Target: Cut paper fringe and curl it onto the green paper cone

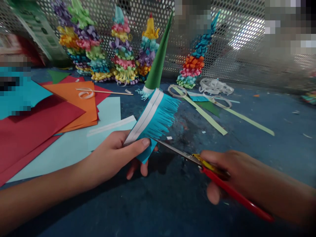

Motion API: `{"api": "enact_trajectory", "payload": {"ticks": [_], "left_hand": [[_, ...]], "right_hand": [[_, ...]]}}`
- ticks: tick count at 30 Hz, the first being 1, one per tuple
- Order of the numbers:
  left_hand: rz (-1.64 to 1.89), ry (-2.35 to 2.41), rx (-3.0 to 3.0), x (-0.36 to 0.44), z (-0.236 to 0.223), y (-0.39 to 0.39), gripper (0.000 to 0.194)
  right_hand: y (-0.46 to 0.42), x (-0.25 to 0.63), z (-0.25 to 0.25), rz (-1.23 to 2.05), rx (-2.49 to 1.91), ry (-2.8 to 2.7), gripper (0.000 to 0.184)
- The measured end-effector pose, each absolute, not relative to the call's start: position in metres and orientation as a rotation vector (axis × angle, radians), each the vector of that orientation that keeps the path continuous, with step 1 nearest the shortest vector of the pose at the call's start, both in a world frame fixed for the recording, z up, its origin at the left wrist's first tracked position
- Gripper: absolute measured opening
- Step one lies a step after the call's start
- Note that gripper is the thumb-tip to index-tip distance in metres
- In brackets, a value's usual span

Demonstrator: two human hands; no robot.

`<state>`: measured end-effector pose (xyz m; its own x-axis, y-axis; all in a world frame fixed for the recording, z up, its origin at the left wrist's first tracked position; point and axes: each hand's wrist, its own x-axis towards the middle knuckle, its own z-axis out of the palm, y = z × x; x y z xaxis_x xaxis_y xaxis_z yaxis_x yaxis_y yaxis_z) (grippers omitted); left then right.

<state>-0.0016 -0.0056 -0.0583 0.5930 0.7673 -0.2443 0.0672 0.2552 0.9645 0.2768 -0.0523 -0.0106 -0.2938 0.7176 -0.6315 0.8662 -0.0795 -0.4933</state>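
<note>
Red-handled scissors (217, 180) fill my clamped right grip (235, 168); my left grip (123, 152) pinches the blue fringed strip (158, 120), presumably steadying it.

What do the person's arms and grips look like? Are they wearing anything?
The left arm and right arm show no sleeves. The left grip is a bare hand, with a rounded thumb tip. The right grip is bare too, but blurry. I see no gloves or watch.

Fringed paper cones (124, 59) and coloured sheets (44, 123) suggest a craft workshop.
</note>
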Motion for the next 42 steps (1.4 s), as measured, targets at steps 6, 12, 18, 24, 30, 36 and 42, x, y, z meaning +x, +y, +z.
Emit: {"api": "enact_trajectory", "payload": {"ticks": [6,12,18,24,30,36,42], "left_hand": [[0.521,0.779,1.194,-0.001,-0.061,-0.004,0.031],[0.563,0.765,1.136,-0.001,-0.060,-0.005,0.032],[0.557,0.769,1.133,-0.003,-0.060,-0.005,0.032],[0.600,0.856,1.132,0.002,-0.057,-0.005,0.034],[0.617,0.880,1.176,0.004,-0.057,-0.006,0.032],[0.603,0.884,1.222,0.002,-0.058,-0.008,0.031],[0.560,0.880,1.281,0.002,-0.058,-0.008,0.034]], "right_hand": [[-0.056,0.274,-0.010,-1.370,1.769,1.966,0.020],[-0.050,0.270,-0.009,-1.463,1.746,1.988,0.019],[-0.052,0.271,-0.011,-1.537,1.771,1.828,0.018],[-0.057,0.286,-0.005,-1.494,1.764,1.933,0.033],[-0.055,0.275,0.014,-1.430,1.866,1.698,0.027],[-0.051,0.269,0.013,-1.337,1.851,1.706,0.024],[-0.051,0.273,0.006,-1.345,1.817,1.760,0.017]]}}
